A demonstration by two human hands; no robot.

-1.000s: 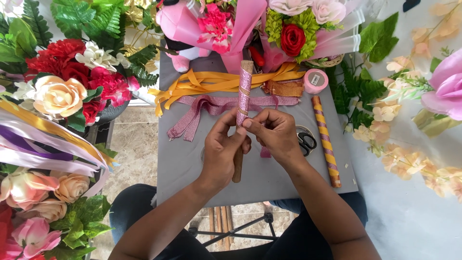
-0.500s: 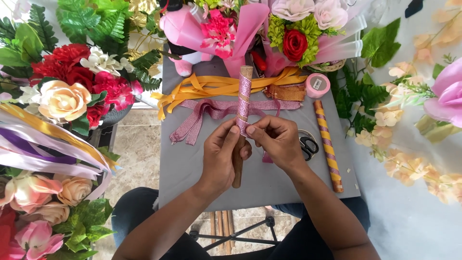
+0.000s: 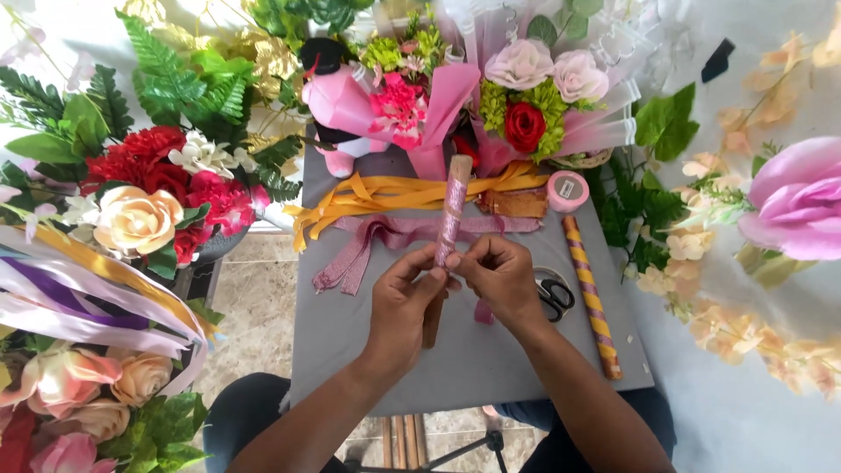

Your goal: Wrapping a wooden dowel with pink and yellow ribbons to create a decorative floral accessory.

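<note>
Here we hold the stick (image 3: 451, 210) upright over the table (image 3: 350, 342), left hand (image 3: 405, 307) closed round its bare lower end, right hand (image 3: 499, 280) pinching the pink ribbon (image 3: 455, 200) wrap; it looks light, stiff, with slippery ribbon, so we grip the bare wood.

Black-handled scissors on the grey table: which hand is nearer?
Right. The right hand lies just beside the black-handled scissors, partly over them; the left hand sits farther across the stick.
</note>
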